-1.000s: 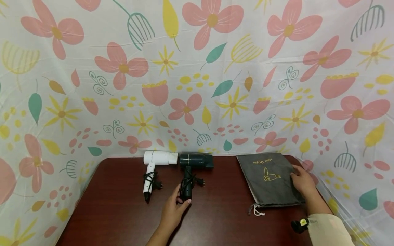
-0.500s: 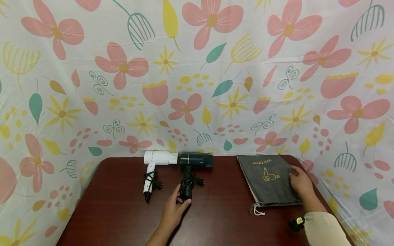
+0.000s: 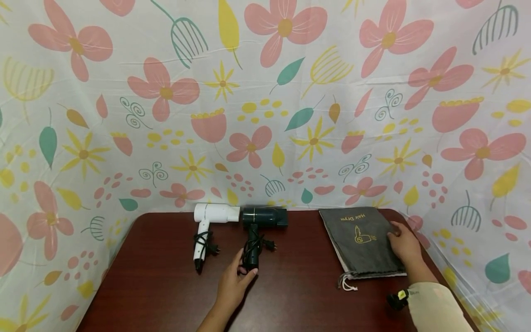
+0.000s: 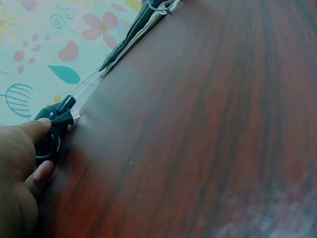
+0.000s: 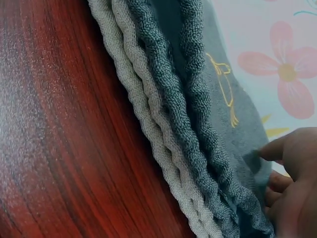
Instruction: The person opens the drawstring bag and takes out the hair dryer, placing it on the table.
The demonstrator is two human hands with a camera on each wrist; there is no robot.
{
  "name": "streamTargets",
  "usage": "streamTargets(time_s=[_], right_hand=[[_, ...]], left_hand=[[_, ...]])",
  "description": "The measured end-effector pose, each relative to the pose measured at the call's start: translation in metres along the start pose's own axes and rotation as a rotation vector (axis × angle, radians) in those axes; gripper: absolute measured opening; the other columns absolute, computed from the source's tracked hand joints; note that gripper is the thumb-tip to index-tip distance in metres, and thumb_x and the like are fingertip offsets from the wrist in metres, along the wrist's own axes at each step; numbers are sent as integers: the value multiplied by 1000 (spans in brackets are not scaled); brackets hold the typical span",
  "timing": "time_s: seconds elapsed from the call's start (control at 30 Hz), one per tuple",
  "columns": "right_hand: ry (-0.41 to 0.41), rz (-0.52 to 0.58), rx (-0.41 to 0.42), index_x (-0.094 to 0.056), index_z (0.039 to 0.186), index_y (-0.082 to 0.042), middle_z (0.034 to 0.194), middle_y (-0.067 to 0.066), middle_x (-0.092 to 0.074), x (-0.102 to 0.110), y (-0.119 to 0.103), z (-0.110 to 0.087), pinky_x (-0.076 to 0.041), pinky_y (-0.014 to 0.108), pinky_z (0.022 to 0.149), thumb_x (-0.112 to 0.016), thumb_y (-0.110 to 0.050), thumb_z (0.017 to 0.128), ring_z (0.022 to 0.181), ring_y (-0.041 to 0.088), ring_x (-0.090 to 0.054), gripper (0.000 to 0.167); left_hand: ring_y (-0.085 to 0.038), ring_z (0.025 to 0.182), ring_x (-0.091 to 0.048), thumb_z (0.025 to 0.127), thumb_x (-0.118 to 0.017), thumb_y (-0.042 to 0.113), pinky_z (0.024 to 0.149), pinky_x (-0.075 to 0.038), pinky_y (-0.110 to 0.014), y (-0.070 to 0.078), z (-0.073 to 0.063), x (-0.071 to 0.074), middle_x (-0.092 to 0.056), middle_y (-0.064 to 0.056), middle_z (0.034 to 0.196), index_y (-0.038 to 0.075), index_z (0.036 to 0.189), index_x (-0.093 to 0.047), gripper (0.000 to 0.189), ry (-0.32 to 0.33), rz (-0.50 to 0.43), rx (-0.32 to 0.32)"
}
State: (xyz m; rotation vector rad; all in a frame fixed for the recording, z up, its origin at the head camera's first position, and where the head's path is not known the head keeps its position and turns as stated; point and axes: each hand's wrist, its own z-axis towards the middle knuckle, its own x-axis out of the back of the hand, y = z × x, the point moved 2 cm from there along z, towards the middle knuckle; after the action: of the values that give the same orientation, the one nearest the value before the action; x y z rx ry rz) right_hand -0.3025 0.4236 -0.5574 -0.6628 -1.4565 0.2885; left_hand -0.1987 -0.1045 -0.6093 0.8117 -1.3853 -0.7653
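On the left of the table lies a white hair dryer point(image 3: 216, 213). Beside it is a dark green-black hair dryer point(image 3: 263, 217), its black cord wound about the handle. My left hand point(image 3: 230, 287) grips the end of that dark handle between thumb and fingers, also visible in the left wrist view. To the right lies a grey drawstring pouch point(image 3: 352, 256) with yellow "Hair Dryer" lettering. My right hand point(image 3: 406, 245) pinches its right edge. The right wrist view shows its gathered mouth, with a beige pouch point(image 5: 148, 116) stacked under it.
The dark red wooden table point(image 3: 166, 295) ends at a flower-patterned cloth point(image 3: 265, 106) hanging behind and along both sides. White drawstring ends point(image 3: 348, 287) lie at the pouch's near left corner. A black wrist device point(image 3: 398, 300) hangs by the right sleeve.
The right hand has shifted slightly left, drawing the grey pouch's right edge in with it. The left hand and both hair dryers have stayed in place.
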Motion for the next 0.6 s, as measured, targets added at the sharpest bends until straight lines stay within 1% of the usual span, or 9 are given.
streamTargets(time_s=[0.13, 0.23, 0.33, 0.47, 0.6], right_hand=[[-40, -46, 34, -35, 150, 7, 138, 41, -47, -1, 2, 0, -41, 66, 95, -50, -21, 102, 121, 57, -49, 58], [-57, -89, 46, -35, 149, 11, 141, 44, -41, -2, -4, -5, -39, 68, 99, -53, -22, 100, 125, 60, -44, 62], [-64, -136, 44, -34, 149, 12, 144, 46, -34, -3, -16, -16, -35, 72, 99, -55, -26, 99, 127, 64, -38, 65], [-66, -174, 38, -36, 150, 7, 146, 45, -28, -5, -35, -34, -31, 78, 97, -54, -32, 100, 128, 66, -33, 66], [-66, -187, 83, -40, 148, 6, 146, 43, -32, -11, -50, -51, -32, 78, 96, -56, -35, 100, 128, 65, -35, 65]], left_hand=[[-5, 80, -57, 90, -72, 50, 67, -47, -23, -1, 0, 0, -65, -3, 123, 18, 157, -37, 81, -2, -3, 3], [-5, 79, -57, 90, -72, 50, 66, -47, -23, -2, 1, -1, -65, -3, 122, 18, 157, -37, 81, -3, -9, 2], [-4, 77, -56, 90, -72, 49, 66, -47, -23, -3, 0, -1, -65, -2, 121, 18, 156, -38, 81, -3, -10, 1], [-4, 75, -57, 90, -72, 49, 65, -47, -22, -3, 0, -2, -66, -3, 121, 17, 157, -37, 81, 4, -12, 0], [-4, 76, -57, 90, -74, 46, 66, -48, -23, -4, -1, -2, -65, -5, 125, 17, 157, -36, 82, 8, -29, -1]])
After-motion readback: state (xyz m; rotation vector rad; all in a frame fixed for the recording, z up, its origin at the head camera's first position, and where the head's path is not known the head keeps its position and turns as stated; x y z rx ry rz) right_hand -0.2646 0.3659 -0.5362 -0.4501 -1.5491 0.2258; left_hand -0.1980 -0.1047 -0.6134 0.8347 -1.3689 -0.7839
